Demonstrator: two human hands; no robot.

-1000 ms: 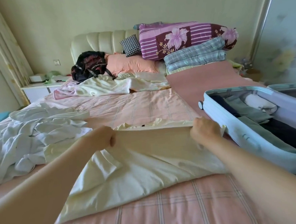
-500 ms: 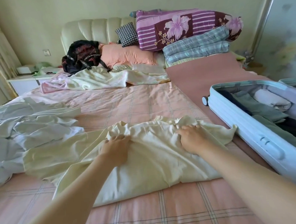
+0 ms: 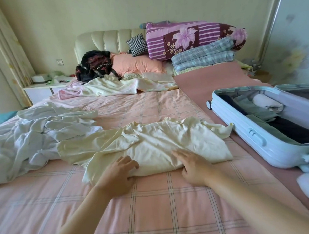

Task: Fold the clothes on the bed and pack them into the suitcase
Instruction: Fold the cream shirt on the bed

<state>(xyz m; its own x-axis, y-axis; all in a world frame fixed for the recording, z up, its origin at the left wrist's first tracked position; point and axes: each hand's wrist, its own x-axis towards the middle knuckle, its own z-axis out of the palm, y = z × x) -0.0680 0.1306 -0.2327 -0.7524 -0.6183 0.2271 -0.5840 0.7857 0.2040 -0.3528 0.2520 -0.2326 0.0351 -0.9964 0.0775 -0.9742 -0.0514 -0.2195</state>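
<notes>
L hand (image 3: 117,174), R hand (image 3: 194,168) back, flat on shirt (image 3: 160,143).

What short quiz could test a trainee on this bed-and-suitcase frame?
1. True or false: the left hand and the right hand both touch the cream garment.
2. The suitcase is: A) shut, left of the garment; B) open, right of the garment; C) open, left of the garment.
3. Fill in: the white pile lies to the garment's ____.
Key: 1 true; 2 B; 3 left.
</notes>
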